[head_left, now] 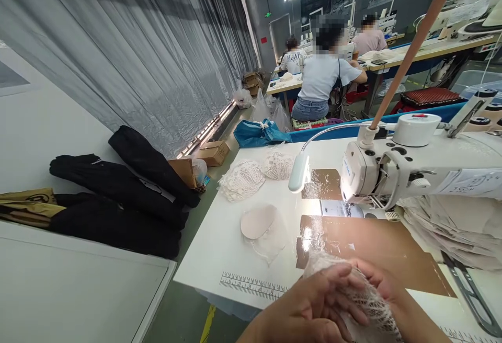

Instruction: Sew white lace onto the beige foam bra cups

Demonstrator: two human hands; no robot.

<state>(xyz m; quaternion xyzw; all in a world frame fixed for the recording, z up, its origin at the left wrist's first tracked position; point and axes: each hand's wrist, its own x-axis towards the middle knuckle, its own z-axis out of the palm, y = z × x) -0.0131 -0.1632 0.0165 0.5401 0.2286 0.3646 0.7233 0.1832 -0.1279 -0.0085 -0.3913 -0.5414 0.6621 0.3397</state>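
Observation:
At the bottom of the view my left hand and my right hand are closed together around a piece of white lace fabric. The lace bunches between the fingers just above the near edge of the white sewing table. A brown taped patch lies right beyond the hands. The white sewing machine stands further back on the right, its needle area lit by a gooseneck lamp.
A beige cup-shaped pad lies on the table's left part, with two piles of white lace pieces behind it. A printed ruler marks the front edge. Black bundles lie left. People sit at tables behind.

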